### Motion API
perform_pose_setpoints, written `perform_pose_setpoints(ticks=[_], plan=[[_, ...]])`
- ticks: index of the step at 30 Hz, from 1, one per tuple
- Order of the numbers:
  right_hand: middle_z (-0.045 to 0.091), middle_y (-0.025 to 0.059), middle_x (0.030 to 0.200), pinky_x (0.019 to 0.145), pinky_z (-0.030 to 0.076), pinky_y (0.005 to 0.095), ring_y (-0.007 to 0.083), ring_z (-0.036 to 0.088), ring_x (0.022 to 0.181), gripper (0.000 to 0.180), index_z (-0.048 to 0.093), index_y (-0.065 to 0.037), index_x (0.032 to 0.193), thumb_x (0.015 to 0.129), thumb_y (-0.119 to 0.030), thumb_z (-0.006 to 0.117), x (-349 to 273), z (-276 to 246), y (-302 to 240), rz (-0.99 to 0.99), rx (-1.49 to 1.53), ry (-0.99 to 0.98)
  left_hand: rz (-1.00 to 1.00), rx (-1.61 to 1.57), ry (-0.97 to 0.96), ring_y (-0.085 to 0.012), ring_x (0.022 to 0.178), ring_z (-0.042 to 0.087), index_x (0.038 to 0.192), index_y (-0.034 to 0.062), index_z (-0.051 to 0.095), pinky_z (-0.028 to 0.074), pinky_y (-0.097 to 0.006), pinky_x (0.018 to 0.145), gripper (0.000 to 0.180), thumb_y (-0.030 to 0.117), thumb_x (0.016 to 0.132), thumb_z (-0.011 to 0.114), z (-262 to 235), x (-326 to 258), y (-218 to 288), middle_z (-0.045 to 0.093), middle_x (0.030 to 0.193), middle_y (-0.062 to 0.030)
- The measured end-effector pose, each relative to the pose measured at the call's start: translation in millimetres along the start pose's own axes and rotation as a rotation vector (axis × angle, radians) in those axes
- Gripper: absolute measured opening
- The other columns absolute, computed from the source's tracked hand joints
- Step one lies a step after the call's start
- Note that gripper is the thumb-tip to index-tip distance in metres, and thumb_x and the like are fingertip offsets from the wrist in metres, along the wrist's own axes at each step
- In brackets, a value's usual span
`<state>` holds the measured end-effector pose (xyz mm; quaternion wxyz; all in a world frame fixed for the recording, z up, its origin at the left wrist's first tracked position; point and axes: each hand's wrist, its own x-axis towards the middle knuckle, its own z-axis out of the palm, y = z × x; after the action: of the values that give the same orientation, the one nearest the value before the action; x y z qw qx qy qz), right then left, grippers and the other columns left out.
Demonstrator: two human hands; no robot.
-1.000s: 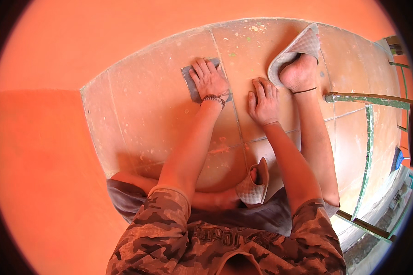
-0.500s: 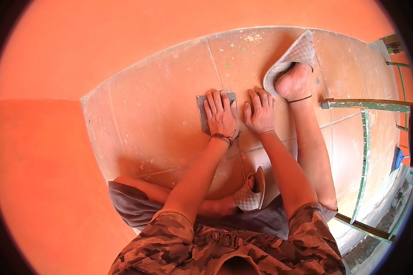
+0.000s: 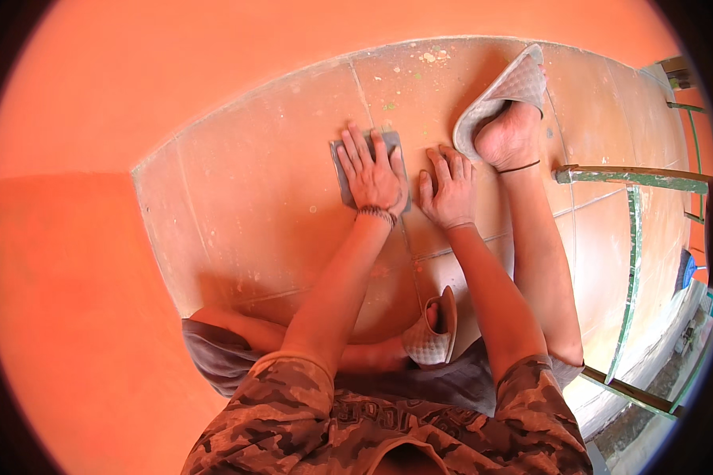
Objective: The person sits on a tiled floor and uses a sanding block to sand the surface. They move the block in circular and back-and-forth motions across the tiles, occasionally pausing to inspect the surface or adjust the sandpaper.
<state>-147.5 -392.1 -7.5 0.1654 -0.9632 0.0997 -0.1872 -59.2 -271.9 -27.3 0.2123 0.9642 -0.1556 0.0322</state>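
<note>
My left hand lies flat, fingers spread, on a dark grey rectangular sheet that looks like sandpaper. The sheet rests on the tiled floor across a tile seam, and the palm hides most of it. A dark beaded bracelet circles that wrist. To its right, my right hand leans on the bare tile with its fingers stretched out and holds nothing. Its fingertips are close to the heel of a grey slipper on my outstretched right foot.
An orange wall meets the floor ahead and on the left. Pale paint spots mark the far tiles. At the right stands a worn green and brown frame. A second grey slipper is on my folded left foot.
My left hand has pushed the grey sheet forward and slightly left over the floor. The fingers are a little more spread. My right hand has stayed nearly in place.
</note>
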Motion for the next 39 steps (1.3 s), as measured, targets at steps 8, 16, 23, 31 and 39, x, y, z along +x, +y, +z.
perform_pose_setpoints(ticks=[8, 16, 23, 31, 39], plan=[[0.055, 0.0147, 0.127, 0.101, 0.038, 0.0469, 0.0345, 0.050, 0.118, 0.039, 0.059, -0.008, 0.124, 0.087, -0.022, 0.061, 5, 0, -9, 0.006, 0.038, -0.020, -0.002, 0.067, 0.043, -0.0456, 0.149, 0.006, 0.145, 0.0014, 0.039, 0.004, -0.055, 0.121, 0.059, 0.040, 0.099, 0.043, 3, 41, -15, 0.013, 0.158, -0.0323], [0.055, 0.0140, 0.127, 0.100, 0.039, 0.0471, 0.0341, 0.050, 0.119, 0.039, 0.059, -0.008, 0.124, 0.087, -0.022, 0.061, 3, 2, -10, 0.023, 0.050, -0.008, 0.041, 0.050, 0.035, -0.0482, 0.148, 0.010, 0.146, -0.0029, 0.036, 0.006, -0.054, 0.121, 0.062, 0.038, 0.099, 0.043, -7, 60, -21, 0.017, 0.157, -0.0342], [0.056, 0.0138, 0.125, 0.099, 0.039, 0.0468, 0.0336, 0.050, 0.118, 0.038, 0.061, -0.008, 0.122, 0.087, -0.022, 0.060, 2, 1, 1, 0.008, 0.045, 0.046, 0.104, -0.080, -0.103, -0.0494, 0.148, 0.008, 0.143, -0.0037, 0.042, 0.005, -0.058, 0.119, 0.059, 0.034, 0.098, 0.050, -24, -135, 8, 0.016, 0.157, -0.0352], [0.056, 0.0127, 0.125, 0.098, 0.039, 0.0466, 0.0340, 0.051, 0.117, 0.036, 0.062, -0.009, 0.122, 0.087, -0.018, 0.059, 8, 4, 4, 0.014, 0.074, 0.030, 0.035, 0.009, 0.002, -0.0478, 0.148, 0.011, 0.146, -0.0012, 0.038, 0.008, -0.056, 0.120, 0.063, 0.036, 0.097, 0.049, -5, -53, 5, 0.017, 0.157, -0.0350], [0.058, 0.0130, 0.124, 0.097, 0.040, 0.0476, 0.0347, 0.052, 0.114, 0.032, 0.063, -0.009, 0.119, 0.088, -0.015, 0.059, 4, 7, -3, 0.001, 0.078, 0.063, 0.020, 0.065, -0.011, -0.0475, 0.148, 0.010, 0.146, -0.0026, 0.038, 0.005, -0.055, 0.120, 0.061, 0.036, 0.099, 0.045, -16, -33, 3, 0.017, 0.156, -0.0361]])
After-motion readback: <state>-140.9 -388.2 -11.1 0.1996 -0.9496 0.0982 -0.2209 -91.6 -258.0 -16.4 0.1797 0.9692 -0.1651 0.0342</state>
